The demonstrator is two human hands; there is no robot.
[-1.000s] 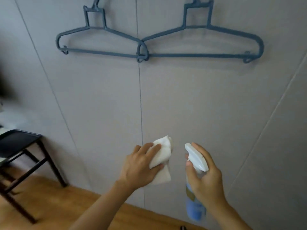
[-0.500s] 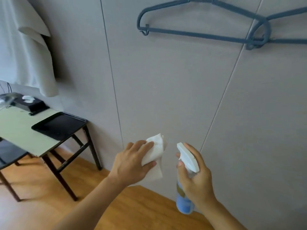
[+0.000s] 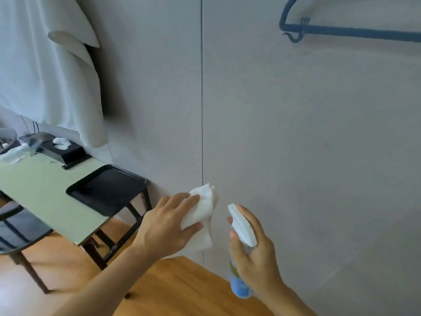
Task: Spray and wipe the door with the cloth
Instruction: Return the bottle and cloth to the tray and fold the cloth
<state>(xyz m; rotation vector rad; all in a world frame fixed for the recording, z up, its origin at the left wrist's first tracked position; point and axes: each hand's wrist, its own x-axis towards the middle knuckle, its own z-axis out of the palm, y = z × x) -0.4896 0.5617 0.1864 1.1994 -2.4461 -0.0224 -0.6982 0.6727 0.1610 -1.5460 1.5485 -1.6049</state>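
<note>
- Head view, hands: the left hand (image 3: 164, 226) has its grip curled round a bunched white cloth (image 3: 201, 215), thumb under and fingers over. The cloth is raised near the grey door panel (image 3: 296, 144), close to the vertical seam (image 3: 202, 99); whether it touches the panel I cannot tell.
- Head view, bottle: the right hand (image 3: 257, 254) has its grip wrapped round the neck of a spray bottle (image 3: 241, 226), the white head pointing up and towards the panel, the blue body hanging below the palm.
- Risk, spray: the nozzle sits just beside the cloth and the left fingers, so a squeeze now would likely wet the hand or cloth rather than the door. I judge the bottle needs angling clear first.
- Risk, drips: liquid on an upright panel may well run down to the wooden floor (image 3: 182, 288) unless it is wiped soon.
- Risk, overspray: a white garment (image 3: 45, 65) hangs to the left, and the tabletop (image 3: 41, 185) carries a black tray (image 3: 107, 190) and a black tissue box (image 3: 63, 151); mist drifting that way could spot them, though they are well apart from the nozzle.
- Risk, reach: a blue hanger (image 3: 341, 31) hangs high on the panel; a wide upward wipe could knock it off.
- Writing: the bottle shows a yellowish band above the blue, but no brand or text is readable, nor anywhere else.
</note>
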